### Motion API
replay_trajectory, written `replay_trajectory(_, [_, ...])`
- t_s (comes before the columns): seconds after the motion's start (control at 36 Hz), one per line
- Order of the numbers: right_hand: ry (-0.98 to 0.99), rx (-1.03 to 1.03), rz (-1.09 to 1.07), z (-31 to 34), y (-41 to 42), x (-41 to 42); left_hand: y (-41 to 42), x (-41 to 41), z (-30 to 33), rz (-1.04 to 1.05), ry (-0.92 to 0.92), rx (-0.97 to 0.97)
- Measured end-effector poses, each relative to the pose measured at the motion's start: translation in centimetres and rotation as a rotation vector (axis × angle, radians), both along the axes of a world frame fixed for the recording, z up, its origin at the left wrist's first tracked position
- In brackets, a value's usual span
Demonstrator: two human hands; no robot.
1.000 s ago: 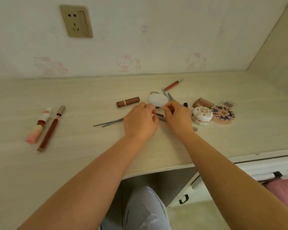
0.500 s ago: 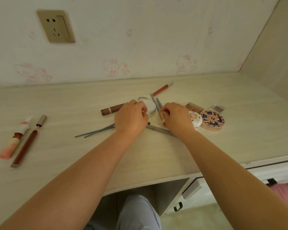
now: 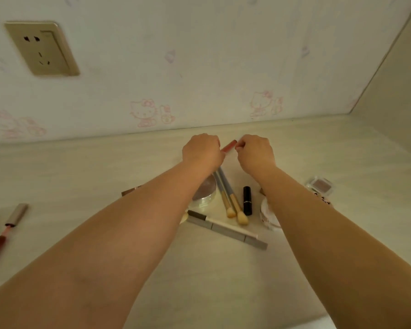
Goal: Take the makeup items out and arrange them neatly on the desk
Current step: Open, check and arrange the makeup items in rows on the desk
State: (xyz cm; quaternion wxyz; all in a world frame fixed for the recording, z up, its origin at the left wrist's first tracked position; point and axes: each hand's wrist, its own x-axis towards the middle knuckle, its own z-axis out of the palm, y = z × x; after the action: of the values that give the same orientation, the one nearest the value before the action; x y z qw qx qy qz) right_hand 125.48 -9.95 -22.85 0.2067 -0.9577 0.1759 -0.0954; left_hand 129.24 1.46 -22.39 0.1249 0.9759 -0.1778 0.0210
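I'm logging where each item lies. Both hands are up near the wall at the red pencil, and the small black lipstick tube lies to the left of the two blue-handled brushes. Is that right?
Not quite. In the head view the small black lipstick tube lies to the right of the two blue-handled brushes, not the left. The rest holds: the left hand and right hand are both near the wall at the red pencil.

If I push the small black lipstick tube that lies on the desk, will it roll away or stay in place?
The black lipstick tube lies on its side on the smooth desk and looks round, so a sideways push would probably roll it. To one side it would likely soon meet the two brushes lying beside it. It looks rigid and small, so probably light.
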Motion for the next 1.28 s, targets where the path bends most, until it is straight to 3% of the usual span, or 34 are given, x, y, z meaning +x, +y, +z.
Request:
replay_trajectory(0.22, [-0.014, 0.158, -0.026, -1.4, -1.0, 2.6, -2.3, 4.0, -1.6, 0.004, 0.094, 0.047])
replay_trajectory(0.33, [-0.103, 0.396, -0.097, -1.7, -1.7, 3.1, -2.1, 4.5, -1.5, 0.046, 0.125, -0.025])
replay_trajectory(0.5, [-0.23, 0.806, -0.213, -0.7, -1.2, 2.9, 1.4, 2.6, -0.3, 0.016, -0.024, -0.159])
replay_trajectory(0.64, [-0.181, 0.899, -0.08, 1.3, 1.5, 1.8, 5.9, -0.8, 1.0, -0.077, -0.062, -0.198])
replay_trajectory(0.75, [-0.093, 1.05, 0.109, 2.4, 5.3, -0.2, 10.6, -4.2, 1.2, -0.03, -0.132, -0.233])
replay_trajectory(0.89, [0.007, 0.937, 0.291, 2.6, 11.5, -2.9, 16.0, -8.5, 1.1, 0.065, -0.216, -0.236])
replay_trajectory(1.06, [-0.02, 0.918, 0.445, 1.4, 18.3, -5.3, 22.5, -13.0, 0.0, 0.162, -0.265, -0.028])
replay_trajectory(1.19, [-0.03, 0.868, 0.535, -0.2, 22.9, -7.2, 27.0, -15.9, -0.1, 0.288, -0.063, -0.237])
replay_trajectory(1.28, [-0.03, 0.835, 0.552, -0.7, 24.9, -7.9, 29.0, -17.2, 0.0, 0.287, -0.116, -0.16])
